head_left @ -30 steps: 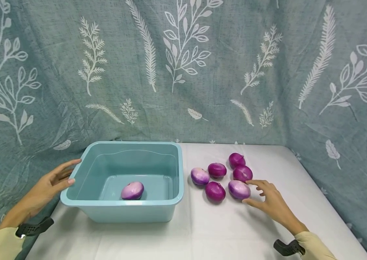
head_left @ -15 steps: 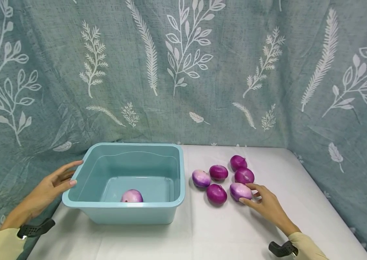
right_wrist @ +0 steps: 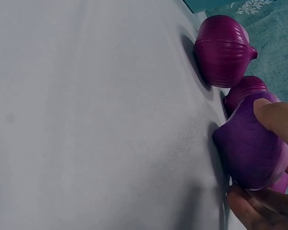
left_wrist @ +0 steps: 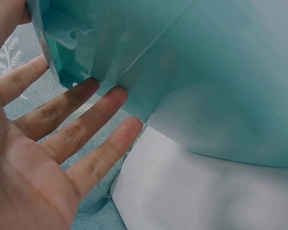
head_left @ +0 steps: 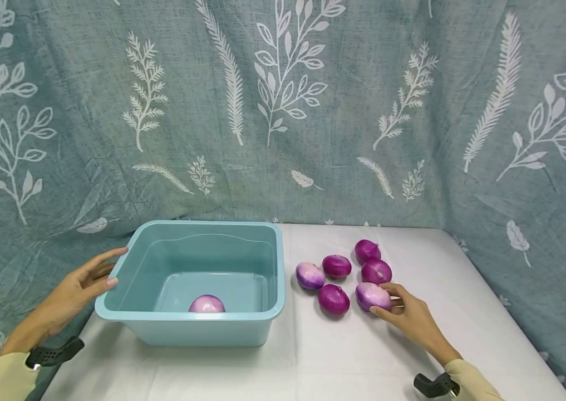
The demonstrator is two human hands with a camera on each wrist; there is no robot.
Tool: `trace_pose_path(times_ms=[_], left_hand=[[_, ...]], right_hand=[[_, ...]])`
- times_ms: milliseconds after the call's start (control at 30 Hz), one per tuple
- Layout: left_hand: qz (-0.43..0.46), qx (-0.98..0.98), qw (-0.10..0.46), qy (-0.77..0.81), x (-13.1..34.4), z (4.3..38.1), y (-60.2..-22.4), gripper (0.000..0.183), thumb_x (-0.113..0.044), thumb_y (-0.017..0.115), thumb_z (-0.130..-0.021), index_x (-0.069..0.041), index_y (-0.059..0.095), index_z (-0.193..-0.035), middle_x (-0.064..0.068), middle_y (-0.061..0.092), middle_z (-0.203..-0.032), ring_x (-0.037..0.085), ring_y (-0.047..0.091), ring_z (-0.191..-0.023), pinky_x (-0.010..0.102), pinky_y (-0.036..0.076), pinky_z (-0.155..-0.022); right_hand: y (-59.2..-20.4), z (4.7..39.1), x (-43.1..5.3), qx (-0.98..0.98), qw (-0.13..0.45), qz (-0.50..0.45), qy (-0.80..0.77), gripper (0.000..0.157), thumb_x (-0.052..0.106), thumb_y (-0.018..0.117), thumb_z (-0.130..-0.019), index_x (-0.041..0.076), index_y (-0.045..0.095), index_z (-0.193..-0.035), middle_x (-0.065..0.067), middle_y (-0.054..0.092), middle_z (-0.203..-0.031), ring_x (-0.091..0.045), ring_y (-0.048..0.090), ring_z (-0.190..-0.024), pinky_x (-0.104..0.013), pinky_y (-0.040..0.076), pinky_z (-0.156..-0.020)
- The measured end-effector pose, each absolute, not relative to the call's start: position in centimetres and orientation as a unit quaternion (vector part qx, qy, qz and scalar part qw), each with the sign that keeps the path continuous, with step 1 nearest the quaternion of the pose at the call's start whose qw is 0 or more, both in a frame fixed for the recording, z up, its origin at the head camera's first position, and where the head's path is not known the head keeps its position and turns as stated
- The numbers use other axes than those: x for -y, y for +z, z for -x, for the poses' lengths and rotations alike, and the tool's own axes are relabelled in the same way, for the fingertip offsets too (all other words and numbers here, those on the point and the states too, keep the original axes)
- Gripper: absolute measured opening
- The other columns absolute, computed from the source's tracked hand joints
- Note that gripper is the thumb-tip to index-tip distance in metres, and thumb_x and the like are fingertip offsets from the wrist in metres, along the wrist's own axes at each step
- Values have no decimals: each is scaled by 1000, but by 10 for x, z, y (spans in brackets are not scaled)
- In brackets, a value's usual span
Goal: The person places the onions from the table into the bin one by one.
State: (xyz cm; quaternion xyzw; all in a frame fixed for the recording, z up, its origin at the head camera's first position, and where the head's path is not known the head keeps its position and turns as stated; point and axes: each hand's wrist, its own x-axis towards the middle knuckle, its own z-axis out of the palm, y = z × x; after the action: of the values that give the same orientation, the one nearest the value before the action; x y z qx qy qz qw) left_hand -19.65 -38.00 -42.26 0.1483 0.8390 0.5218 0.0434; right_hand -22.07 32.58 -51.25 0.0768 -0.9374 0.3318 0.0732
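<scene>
In the head view my right hand [head_left: 410, 316] holds a pale purple-and-white onion [head_left: 372, 297] between thumb and fingers, low at the white cloth. The right wrist view shows the thumb [right_wrist: 273, 117] on one side of this onion [right_wrist: 252, 143] and fingertips at its underside. My left hand [head_left: 82, 284] touches the left rim of a teal tub [head_left: 190, 329]. Its fingers reach out nearly straight under the rim in the left wrist view, where the thumb is mostly cut off. Inside the tub lies another onion [head_left: 206, 304], partly hidden by the near rim.
Left of the held onion lie a dark purple onion [head_left: 334, 301], a paler one [head_left: 310, 275] and another dark one [head_left: 336, 267]. Two more dark onions, one nearer [head_left: 376, 271] and one farther [head_left: 367, 252], lie behind it. A patterned curtain [head_left: 262, 184] hangs behind the table.
My right hand has closed in on the pale onion and now grips it. The onion in the tub has shifted toward the near wall. The left hand stays at the rim.
</scene>
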Motion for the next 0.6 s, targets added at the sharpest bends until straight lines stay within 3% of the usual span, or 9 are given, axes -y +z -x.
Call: trace_pose_path(times_ms=[400, 600], left_hand=[[-149, -835, 41, 527, 376, 185, -423, 62, -17, 51, -111, -23, 22, -166, 18, 26, -164, -11, 41, -127, 21, 51, -92], [-150, -834, 37, 530, 374, 181, -423, 62, -16, 50, -111, -23, 23, -166, 17, 26, -164, -11, 42, -127, 21, 52, -92]], right_hand=[[-501, 213, -329, 917, 83, -101, 378, 64, 36, 87, -85, 12, 60, -138, -19, 67, -127, -31, 73, -100, -33, 61, -81], [-487, 209, -329, 913, 82, -108, 384, 66, 37, 86, -86, 13, 59, -141, -17, 65, -130, -31, 72, -103, -31, 61, -83]])
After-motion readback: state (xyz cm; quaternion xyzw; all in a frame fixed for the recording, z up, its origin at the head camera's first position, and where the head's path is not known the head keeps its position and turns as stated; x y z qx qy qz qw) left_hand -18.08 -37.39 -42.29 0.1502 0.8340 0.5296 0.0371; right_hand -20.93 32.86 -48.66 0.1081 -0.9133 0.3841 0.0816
